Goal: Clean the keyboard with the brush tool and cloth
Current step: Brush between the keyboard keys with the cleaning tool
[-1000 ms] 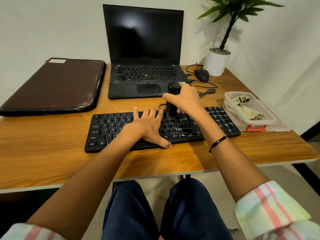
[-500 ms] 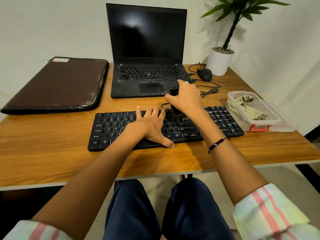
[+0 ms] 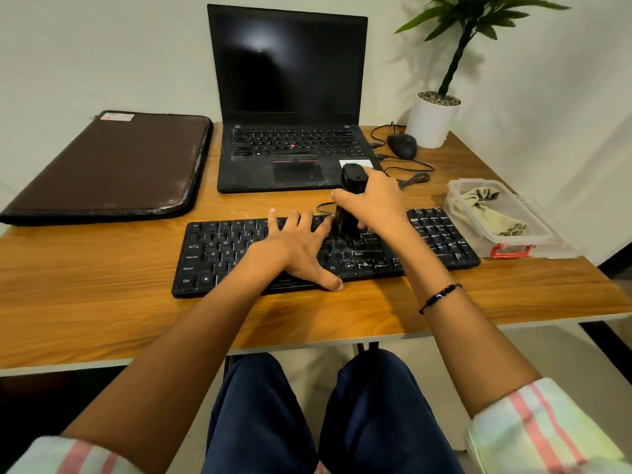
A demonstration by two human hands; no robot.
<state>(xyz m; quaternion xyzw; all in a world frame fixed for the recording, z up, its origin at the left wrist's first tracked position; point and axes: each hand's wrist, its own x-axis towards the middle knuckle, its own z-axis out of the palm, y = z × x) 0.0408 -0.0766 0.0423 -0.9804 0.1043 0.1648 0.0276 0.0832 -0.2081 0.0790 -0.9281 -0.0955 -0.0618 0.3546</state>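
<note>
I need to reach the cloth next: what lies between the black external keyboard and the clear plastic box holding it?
In the head view only a narrow bare strip of wooden table separates the black external keyboard from the clear plastic box.

One keyboard [image 3: 219, 254], one laptop [image 3: 290, 97], one sleeve case [image 3: 109, 165], one mouse [image 3: 402, 145], one potted plant [image 3: 431, 123], one plastic box [image 3: 533, 234], one cloth [image 3: 489, 213], one brush [image 3: 352, 186], two hands.

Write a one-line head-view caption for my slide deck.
Right hand brushes the keyboard with the brush tool while the left hand steadies it.
</note>
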